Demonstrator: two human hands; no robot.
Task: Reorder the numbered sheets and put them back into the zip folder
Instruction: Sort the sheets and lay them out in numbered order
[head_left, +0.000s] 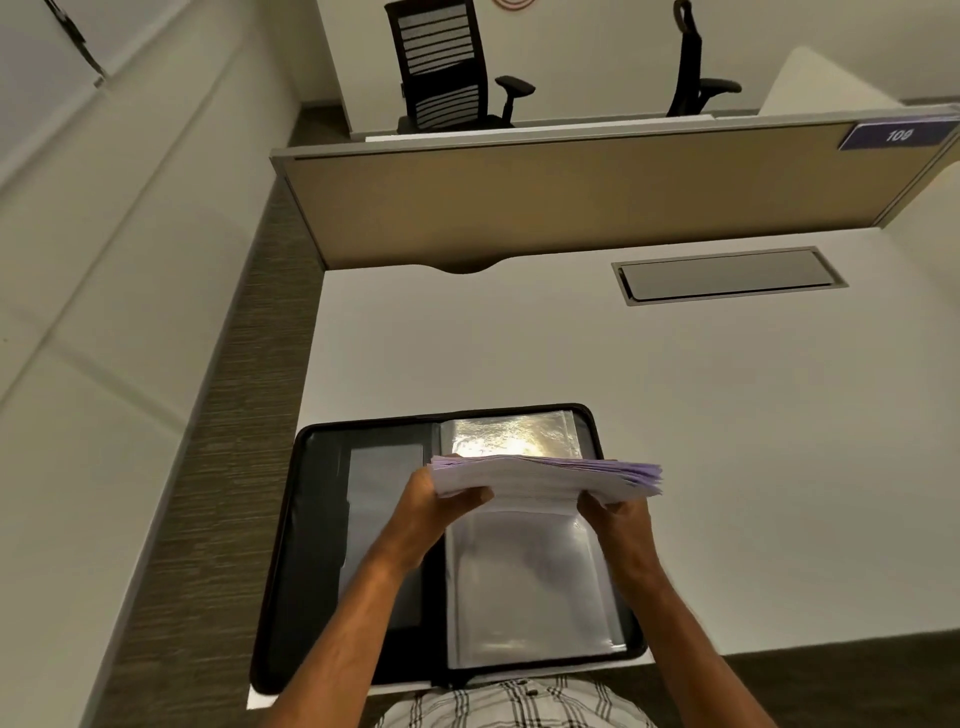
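A black zip folder (306, 545) lies open on the white desk near its front edge. Clear plastic sleeves (524, 582) fill its right half, and a dark pocket panel sits on the left half. Above the folder I hold a stack of sheets (545, 475) with pale purple edges, nearly flat and seen edge-on. My left hand (436, 504) grips the stack's left end, thumb underneath. My right hand (618, 512) grips its right end from below. No numbers on the sheets are readable.
The white desk (727, 441) stretches to the right and behind the folder, with a grey cable hatch (727, 275) at the back right. A tan divider panel (571, 197) closes the desk's far side. Two black office chairs stand beyond it.
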